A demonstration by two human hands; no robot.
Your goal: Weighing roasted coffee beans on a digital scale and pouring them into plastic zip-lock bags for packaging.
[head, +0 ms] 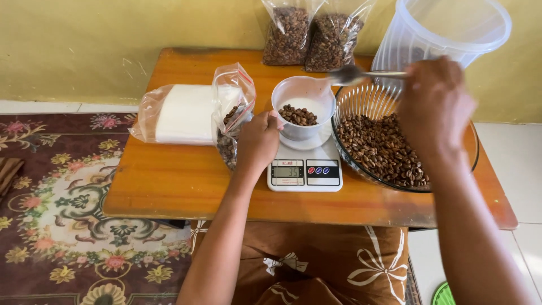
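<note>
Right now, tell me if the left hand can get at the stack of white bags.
Probably yes. The left hand rests by the white cup, and the stack of white bags lies just to its left; only the small open bag of beans sits between them.

A single head-worn camera looks steeply down and forward over the person's lap onto a low wooden table (186,186), facing a yellow wall (113,45) behind it. The view sits close, within arm's reach: both forearms enter from the bottom edge and the table fills the middle of the frame. A patterned carpet (56,214) shows at left, white floor tiles (514,169) at right. No second view overlaps it.
</note>
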